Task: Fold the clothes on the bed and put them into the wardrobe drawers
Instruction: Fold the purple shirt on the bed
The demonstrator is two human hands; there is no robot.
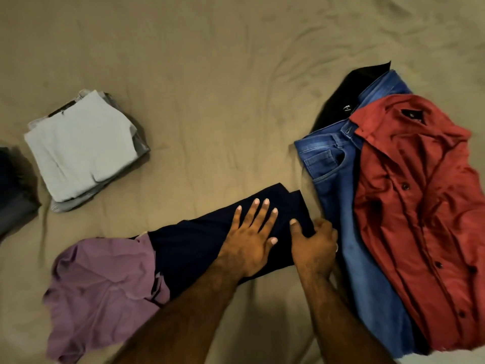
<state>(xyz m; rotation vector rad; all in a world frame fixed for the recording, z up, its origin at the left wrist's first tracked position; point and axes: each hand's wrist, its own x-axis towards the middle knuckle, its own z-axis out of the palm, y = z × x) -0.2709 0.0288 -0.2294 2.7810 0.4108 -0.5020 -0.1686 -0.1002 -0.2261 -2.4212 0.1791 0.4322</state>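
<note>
Evidently mid-fold, the left hand [249, 243] presses flat-fingered on the navy garment [204, 240] at lower centre to pin it, while the right hand [316, 245] pinches its end.

Bare bed [210, 101] sheet lies open from 10 round to 1 o'clock, and a clear lane runs between the folded pale stack [84, 148] at 9 and the blue jeans [338, 179] at 3. The red shirt [420, 219] covers the right side. A purple garment [105, 292] blocks 7 o'clock. Another dark pile [13, 190] sits at the left edge.
</note>
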